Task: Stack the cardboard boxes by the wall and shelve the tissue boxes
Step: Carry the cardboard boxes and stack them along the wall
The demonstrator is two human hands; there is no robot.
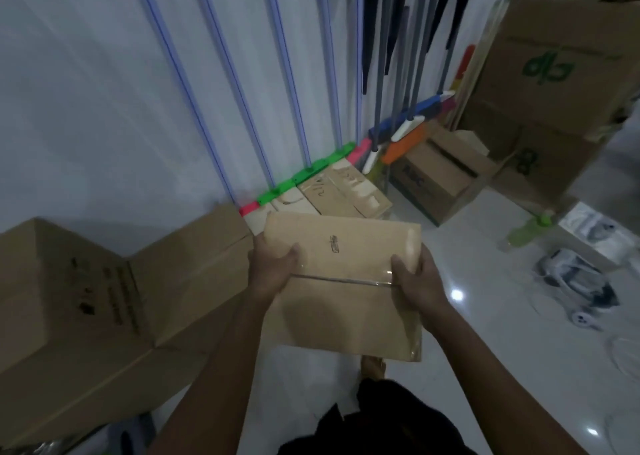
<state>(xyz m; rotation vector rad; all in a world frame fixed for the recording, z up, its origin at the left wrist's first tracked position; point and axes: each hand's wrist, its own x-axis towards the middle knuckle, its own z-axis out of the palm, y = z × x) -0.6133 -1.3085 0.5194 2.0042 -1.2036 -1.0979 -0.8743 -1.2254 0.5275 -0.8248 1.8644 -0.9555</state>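
Observation:
A taped brown cardboard box point(346, 302) with a small black mark on top is held in the air in front of me. My left hand point(273, 267) grips its left side and my right hand point(415, 281) grips its right side, thumbs on top. Beyond it, low cardboard boxes point(332, 195) with scribbled writing sit on the floor against the white wall. A large cardboard box point(104, 309) stands at my left by the wall. No tissue boxes can be made out.
Mops and brooms with coloured heads point(401, 139) lean along the wall. Tall printed cartons point(540, 84) are stacked at the right, with an open box point(436, 177) in front. A green bottle point(526, 233), a white appliance point(575, 281) and cables lie on the white floor.

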